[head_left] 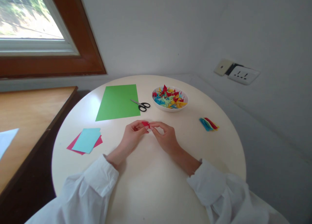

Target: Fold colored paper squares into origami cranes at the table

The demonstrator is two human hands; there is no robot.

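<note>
A small red piece of paper (145,123) is pinched between both my hands over the middle of a round white table (146,185). My left hand (133,135) grips its left side with curled fingers. My right hand (164,135) pinches its right side with thumb and fingertips. Both wrists come out of white sleeves. Most of the red paper is hidden by my fingers.
Behind my hands lie a green sheet (118,101), black scissors (141,105) and a white bowl (170,108) full of small coloured folded papers. Light blue and pink sheets (86,140) lie at left, a small stack of coloured paper squares (209,124) at right. A wooden ledge (26,120) adjoins the table.
</note>
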